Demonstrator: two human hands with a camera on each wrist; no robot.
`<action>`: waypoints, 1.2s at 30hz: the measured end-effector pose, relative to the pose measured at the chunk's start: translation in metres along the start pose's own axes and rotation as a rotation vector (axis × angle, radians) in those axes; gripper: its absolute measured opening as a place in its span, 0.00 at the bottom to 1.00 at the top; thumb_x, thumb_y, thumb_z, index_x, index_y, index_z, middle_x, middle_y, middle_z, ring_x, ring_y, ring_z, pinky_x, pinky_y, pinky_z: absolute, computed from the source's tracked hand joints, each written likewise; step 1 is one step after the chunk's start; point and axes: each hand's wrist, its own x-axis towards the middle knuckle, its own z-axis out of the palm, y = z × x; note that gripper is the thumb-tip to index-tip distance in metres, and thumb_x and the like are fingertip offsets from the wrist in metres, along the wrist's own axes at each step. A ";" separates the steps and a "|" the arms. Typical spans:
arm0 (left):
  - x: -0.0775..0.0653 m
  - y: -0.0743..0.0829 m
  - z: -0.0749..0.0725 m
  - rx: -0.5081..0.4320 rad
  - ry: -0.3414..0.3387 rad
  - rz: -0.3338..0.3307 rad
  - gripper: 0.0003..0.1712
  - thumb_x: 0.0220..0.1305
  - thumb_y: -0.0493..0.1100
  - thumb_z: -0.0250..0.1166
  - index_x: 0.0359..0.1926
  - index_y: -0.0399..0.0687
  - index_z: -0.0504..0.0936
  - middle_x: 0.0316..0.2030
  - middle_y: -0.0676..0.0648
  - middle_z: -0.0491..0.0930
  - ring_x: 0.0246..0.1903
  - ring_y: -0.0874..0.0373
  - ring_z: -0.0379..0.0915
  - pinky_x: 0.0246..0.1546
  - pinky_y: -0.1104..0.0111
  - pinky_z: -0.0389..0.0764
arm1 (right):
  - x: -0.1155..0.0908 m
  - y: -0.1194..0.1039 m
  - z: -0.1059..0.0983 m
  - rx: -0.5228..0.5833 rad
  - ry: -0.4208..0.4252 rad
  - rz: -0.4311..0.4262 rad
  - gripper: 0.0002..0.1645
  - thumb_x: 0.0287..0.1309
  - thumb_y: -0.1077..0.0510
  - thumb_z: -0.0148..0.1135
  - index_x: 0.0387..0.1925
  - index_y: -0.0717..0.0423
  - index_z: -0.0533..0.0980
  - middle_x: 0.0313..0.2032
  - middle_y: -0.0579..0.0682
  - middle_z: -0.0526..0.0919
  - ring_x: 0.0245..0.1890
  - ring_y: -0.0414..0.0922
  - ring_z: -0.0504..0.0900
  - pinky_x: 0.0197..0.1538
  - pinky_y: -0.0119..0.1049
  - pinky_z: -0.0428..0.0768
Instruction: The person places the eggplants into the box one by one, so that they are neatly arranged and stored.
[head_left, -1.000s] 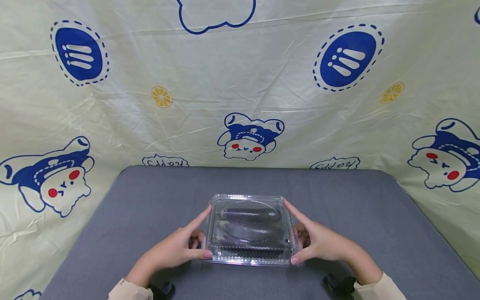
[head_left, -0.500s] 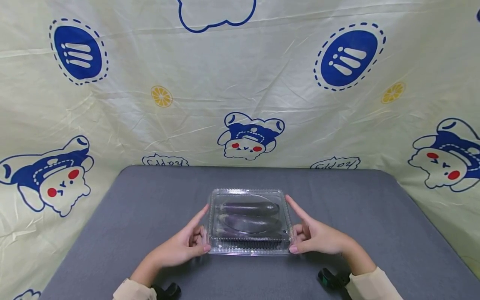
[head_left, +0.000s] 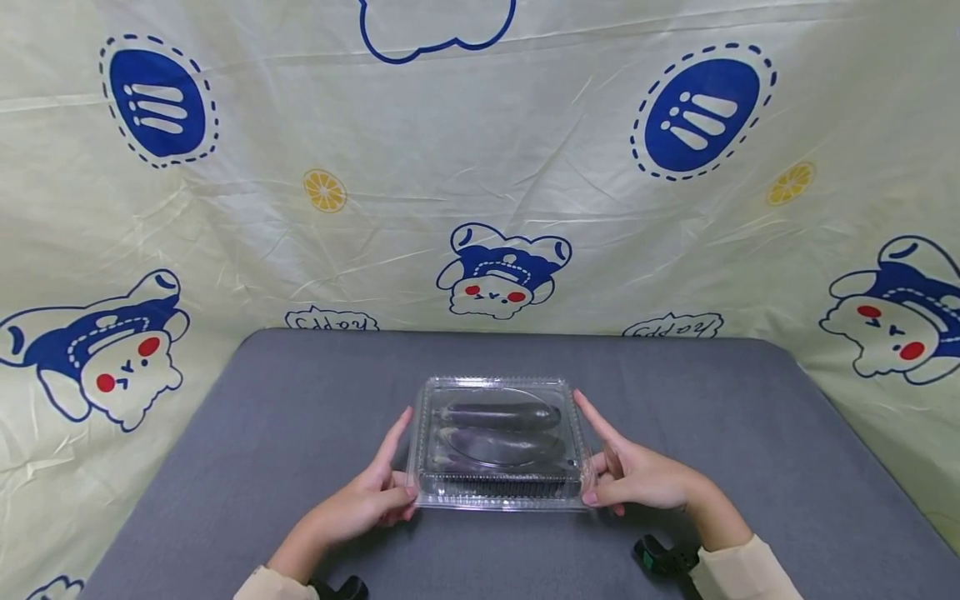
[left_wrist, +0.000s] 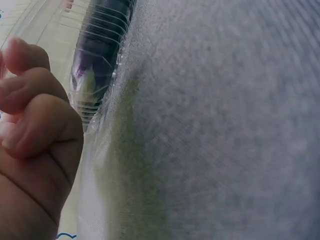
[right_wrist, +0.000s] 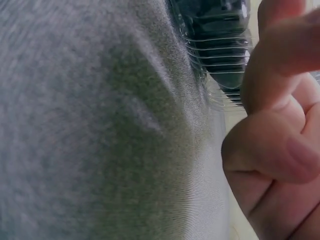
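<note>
A clear plastic clamshell box (head_left: 498,504) with dark purple eggplants (head_left: 501,415) inside lies near the middle of the table, its lid down. My left hand (head_left: 367,500) pinches its near left corner, thumb at the rim, index finger pointing away and standing off the side. At the near right corner my right hand (head_left: 645,475) holds the rim with the thumb, its index finger stretched up along the right side. Both wrist views show the other fingers curled beside the ribbed wall of the box, where an eggplant (left_wrist: 95,55) shows through.
Grey cloth covers the table (head_left: 300,400). Behind it and at the sides hangs a pale curtain (head_left: 480,125) with blue cartoon prints. Dark straps (head_left: 663,557) sit at my wrists below cream sleeves.
The box has shifted a little away from me, both hands moving with it. Since then, my left index finger has come off the side and the left fingers have dropped lower.
</note>
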 end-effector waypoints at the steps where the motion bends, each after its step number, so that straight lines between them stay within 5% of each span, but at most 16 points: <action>1: 0.000 0.001 0.000 0.000 0.000 -0.002 0.55 0.72 0.35 0.53 0.76 0.71 0.21 0.24 0.47 0.73 0.20 0.64 0.66 0.21 0.73 0.66 | 0.000 0.000 0.000 0.004 0.000 -0.002 0.71 0.63 0.69 0.60 0.72 0.22 0.17 0.31 0.57 0.84 0.23 0.38 0.77 0.26 0.33 0.80; 6: 0.001 0.002 0.001 -0.021 -0.012 -0.024 0.53 0.72 0.35 0.52 0.76 0.72 0.23 0.25 0.47 0.73 0.21 0.63 0.66 0.21 0.72 0.66 | -0.002 -0.001 0.000 0.034 -0.026 -0.024 0.69 0.64 0.69 0.58 0.72 0.25 0.16 0.32 0.67 0.83 0.24 0.41 0.79 0.23 0.30 0.77; 13: 0.001 -0.001 0.001 -0.086 -0.059 -0.036 0.53 0.73 0.35 0.51 0.76 0.76 0.23 0.25 0.48 0.74 0.21 0.64 0.66 0.22 0.73 0.66 | -0.003 0.001 0.002 0.072 -0.062 -0.039 0.68 0.66 0.70 0.56 0.72 0.25 0.15 0.32 0.63 0.85 0.24 0.42 0.79 0.24 0.28 0.75; 19: 0.001 -0.002 0.002 -0.148 -0.082 -0.031 0.52 0.73 0.33 0.49 0.76 0.76 0.23 0.24 0.47 0.75 0.19 0.64 0.66 0.21 0.73 0.65 | -0.002 0.004 0.002 0.089 -0.081 -0.065 0.68 0.66 0.71 0.55 0.72 0.25 0.15 0.30 0.71 0.80 0.27 0.41 0.80 0.23 0.27 0.73; 23: 0.001 -0.002 0.004 -0.157 -0.052 -0.046 0.53 0.72 0.32 0.50 0.76 0.77 0.25 0.22 0.49 0.75 0.19 0.64 0.67 0.21 0.73 0.66 | 0.000 0.006 0.002 0.100 -0.083 -0.072 0.67 0.66 0.70 0.55 0.72 0.25 0.15 0.29 0.61 0.83 0.26 0.43 0.80 0.21 0.28 0.72; 28: 0.002 -0.001 0.004 -0.159 -0.036 -0.051 0.54 0.70 0.31 0.49 0.76 0.76 0.25 0.21 0.49 0.76 0.18 0.64 0.67 0.20 0.73 0.66 | 0.001 0.008 0.002 0.111 -0.104 -0.099 0.67 0.67 0.72 0.53 0.72 0.26 0.15 0.30 0.53 0.85 0.20 0.58 0.69 0.18 0.32 0.69; 36: 0.002 -0.001 0.005 -0.150 -0.008 -0.068 0.54 0.69 0.31 0.50 0.76 0.77 0.27 0.21 0.48 0.75 0.17 0.64 0.66 0.20 0.73 0.66 | -0.001 0.005 0.002 0.116 -0.077 -0.038 0.67 0.67 0.69 0.54 0.72 0.23 0.16 0.30 0.53 0.86 0.28 0.41 0.80 0.28 0.25 0.74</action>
